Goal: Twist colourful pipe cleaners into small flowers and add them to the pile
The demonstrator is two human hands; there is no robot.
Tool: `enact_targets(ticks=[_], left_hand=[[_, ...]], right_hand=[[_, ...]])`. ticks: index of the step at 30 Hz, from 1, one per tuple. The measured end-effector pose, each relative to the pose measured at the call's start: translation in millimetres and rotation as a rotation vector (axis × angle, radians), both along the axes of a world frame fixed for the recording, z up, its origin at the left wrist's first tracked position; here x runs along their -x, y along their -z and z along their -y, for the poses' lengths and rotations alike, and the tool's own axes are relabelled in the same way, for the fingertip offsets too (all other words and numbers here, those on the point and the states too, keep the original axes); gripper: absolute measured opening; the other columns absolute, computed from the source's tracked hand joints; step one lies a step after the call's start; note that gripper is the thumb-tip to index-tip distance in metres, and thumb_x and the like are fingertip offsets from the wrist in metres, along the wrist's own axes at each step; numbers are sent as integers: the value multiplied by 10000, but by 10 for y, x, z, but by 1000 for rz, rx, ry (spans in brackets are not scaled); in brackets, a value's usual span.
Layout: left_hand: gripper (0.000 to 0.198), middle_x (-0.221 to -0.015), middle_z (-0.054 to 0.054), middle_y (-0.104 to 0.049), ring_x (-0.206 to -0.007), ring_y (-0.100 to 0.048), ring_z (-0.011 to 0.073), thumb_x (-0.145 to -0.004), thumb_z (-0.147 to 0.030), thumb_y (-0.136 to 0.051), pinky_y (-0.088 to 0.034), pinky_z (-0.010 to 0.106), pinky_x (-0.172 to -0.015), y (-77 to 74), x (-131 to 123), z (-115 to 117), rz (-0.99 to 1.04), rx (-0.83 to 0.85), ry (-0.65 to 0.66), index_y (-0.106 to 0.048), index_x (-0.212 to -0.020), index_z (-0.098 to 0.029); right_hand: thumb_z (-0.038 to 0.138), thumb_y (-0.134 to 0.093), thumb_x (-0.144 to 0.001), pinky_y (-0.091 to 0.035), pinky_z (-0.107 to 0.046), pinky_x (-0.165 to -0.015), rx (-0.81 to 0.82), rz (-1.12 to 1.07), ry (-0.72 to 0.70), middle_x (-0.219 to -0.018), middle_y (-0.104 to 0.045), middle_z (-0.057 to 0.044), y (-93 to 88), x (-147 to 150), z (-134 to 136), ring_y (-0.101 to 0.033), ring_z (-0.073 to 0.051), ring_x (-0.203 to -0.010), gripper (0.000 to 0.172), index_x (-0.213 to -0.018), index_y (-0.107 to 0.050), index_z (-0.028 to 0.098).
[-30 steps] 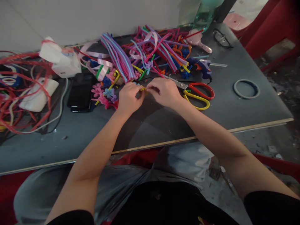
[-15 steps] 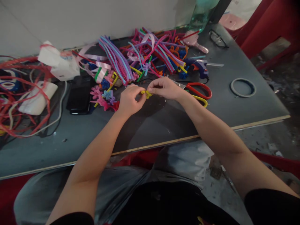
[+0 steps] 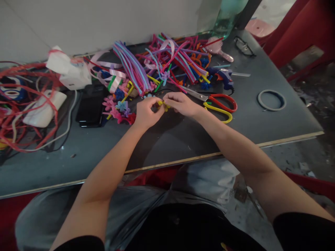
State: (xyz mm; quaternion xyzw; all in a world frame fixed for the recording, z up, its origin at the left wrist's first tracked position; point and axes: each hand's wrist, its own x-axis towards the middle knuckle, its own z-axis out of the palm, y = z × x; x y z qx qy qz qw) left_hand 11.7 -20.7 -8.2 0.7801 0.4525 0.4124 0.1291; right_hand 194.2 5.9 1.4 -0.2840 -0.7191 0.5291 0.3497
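We see a yellow piece [image 3: 165, 107]; at three o'clock from it, scissors [image 3: 205, 98] with red and yellow handles [image 3: 235, 104]; at nine, black phones [image 3: 90, 104]; at eleven, purple, pink and pale-blue pipe cleaners [image 3: 132, 68].

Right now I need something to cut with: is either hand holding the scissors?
No, the scissors lie on the table, while the left hand and right hand hold a small yellow piece.

From my station I view a dark grey table [image 3: 284, 127] spanning the frame. Upper centre: pipe-cleaner bundles [image 3: 132, 68]. Left: tangled red cord [image 3: 27, 67], stacked black devices [image 3: 90, 106]. Right of centre: scissors [image 3: 205, 98], handles red and yellow. Upper right: pink hairbrush [image 3: 216, 47], glasses [image 3: 245, 48]. Far right: grey ring [image 3: 273, 109].
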Motion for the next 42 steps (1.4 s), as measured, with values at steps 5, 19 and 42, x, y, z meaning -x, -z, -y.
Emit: enact_targets(ticks=[5,19,42], left_hand=[[239,-736,10,-702,-653,-619,128,-908,-422,-640,-479,262,-623,25,7,-23,186,36,-73,-680,-825,-201],[269,-800,13,-716,-674,-638,129,-895,-489,-660,-469,225,-505,129,6,-120,394,146,-150,-683,-898,-221],[67,-853,31,-682,-843,-614,190,-885,-188,-588,-505,325,-756,32,-4,-18,-63,-168,-161,-637,-905,-228]], right_hand=[[620,-621,-920,-326,-171,-466,111,-163,94,-708,-401,60,67,97,32,-361,-56,-568,449,-830,-460,210],[634,-682,-862,-476,-217,-596,-52,-113,362,-869,-658,-21,118,109,28,-598,-113,-743,462,-1001,-641,195],[537,-613,-923,-431,-230,-609,-76,-71,202,-728,-554,-6,46,87,23,-495,-106,-691,393,-789,-606,168]])
